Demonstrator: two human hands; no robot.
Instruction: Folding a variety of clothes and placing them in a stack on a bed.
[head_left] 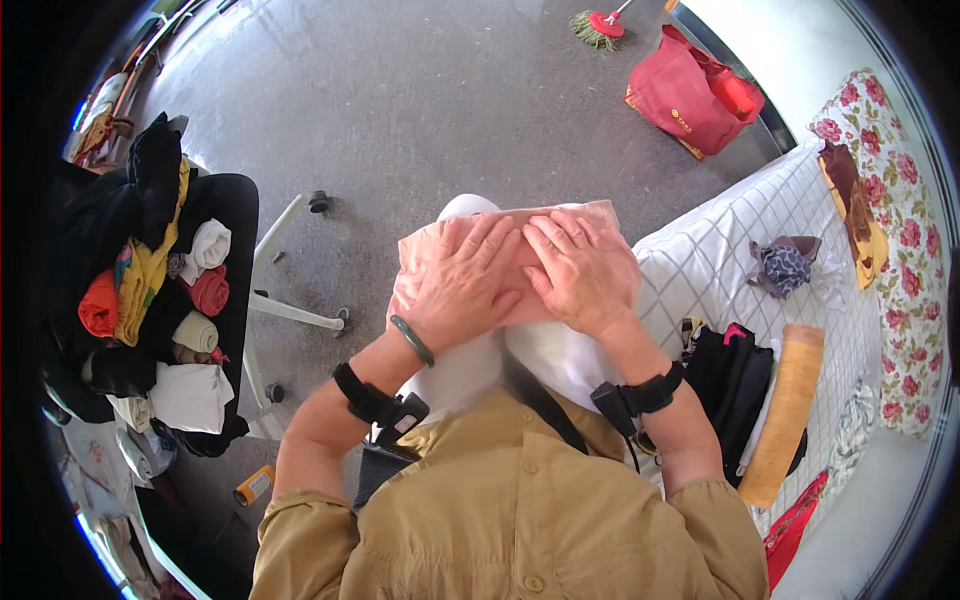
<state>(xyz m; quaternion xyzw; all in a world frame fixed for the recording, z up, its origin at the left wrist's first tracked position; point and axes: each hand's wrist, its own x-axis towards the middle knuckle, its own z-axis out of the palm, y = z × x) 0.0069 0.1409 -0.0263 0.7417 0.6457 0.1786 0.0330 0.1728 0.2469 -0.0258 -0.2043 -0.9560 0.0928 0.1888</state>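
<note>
A folded pink cloth (518, 285) lies across my knees, its far edge roughly straight. My left hand (462, 268) rests flat on its left half, fingers stretched toward the far edge. On the right half my right hand (577, 268) presses down the same way, the two sets of fingertips nearly meeting near the middle of the far edge. What kind of garment or cloth it is, I cannot tell. A green bangle (412, 342) circles my left wrist, and black straps with small devices sit on both forearms.
To the left, a black chair (228, 195) holds rolled and piled clothes. At the right, a bed (700, 225) with a checked cover carries folded dark clothes (728, 385), a tan roll (784, 415) and a floral cushion (890, 250). A red bag (685, 95) and a mop (600, 30) are ahead.
</note>
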